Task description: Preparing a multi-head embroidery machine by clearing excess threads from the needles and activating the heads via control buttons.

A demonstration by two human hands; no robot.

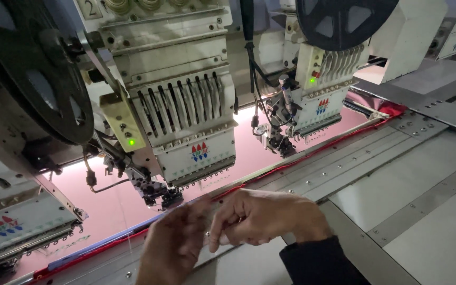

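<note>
My left hand [172, 245] and my right hand [262, 216] meet low in the view, in front of an embroidery machine head [186, 105]. Their fingertips pinch together around something very small, perhaps a thread or needle; it is too fine to make out. The right wrist wears a dark sleeve [320, 264]. Just above the hands sits the head's needle and presser-foot assembly [159, 195], over pink fabric [112, 203] stretched in a frame with a red edge [302, 155].
A second machine head [320, 84] stands to the right, and part of a third [11, 227] at the left. Two large black reels [32, 68] hang above. Grey metal table panels [428, 179] with screw rows run along the front and right.
</note>
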